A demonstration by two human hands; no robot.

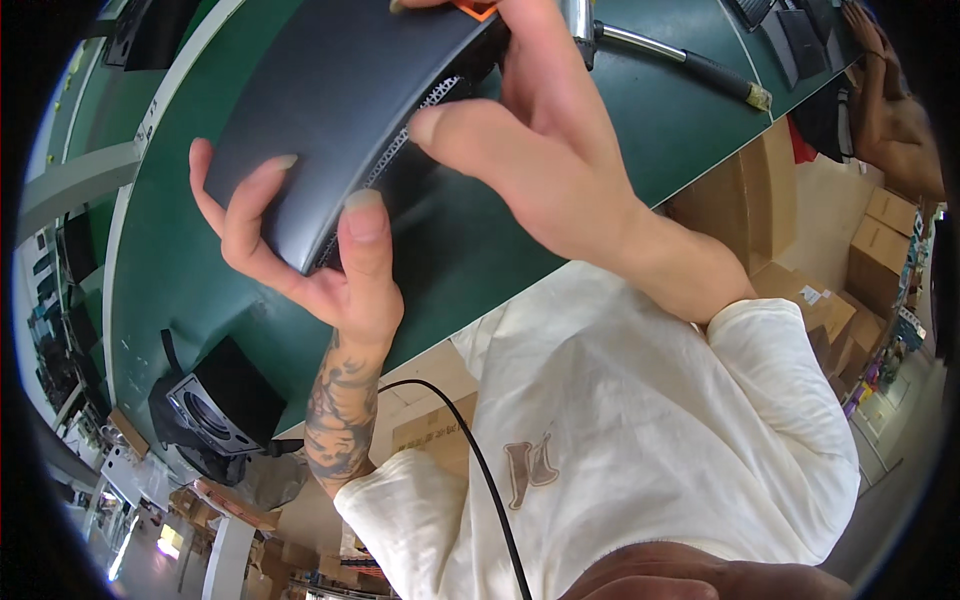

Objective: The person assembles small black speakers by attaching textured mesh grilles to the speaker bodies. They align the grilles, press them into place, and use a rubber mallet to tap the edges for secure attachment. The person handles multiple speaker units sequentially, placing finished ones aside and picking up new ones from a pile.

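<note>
We hold a dark grey, smooth-topped rectangular casing with a perforated metal side just above the green-surfaced worktop, tilted so that its near corner points down toward us. Our left hand cups that lower corner, thumb pressed up against the perforated edge and fingers curled over the flat top, so its grip is closed around the casing. Our right hand comes in from the right, thumb laid on the perforated side and fingers wrapped over the far end, its grip likewise closed on the casing; a small orange piece shows at the fingertips at the top edge, though we cannot tell what it is. Beyond the right hand, a metal-shafted tool with a black handle lies on the worktop. At the lower left, near the worktop's edge, sits a black box-shaped part with a round opening in a silver face. A thin black cable runs across our cream-coloured long-sleeved shirt. Brown cardboard boxes stand on the floor at right, and another person's bare arm works at the far upper right.
</note>
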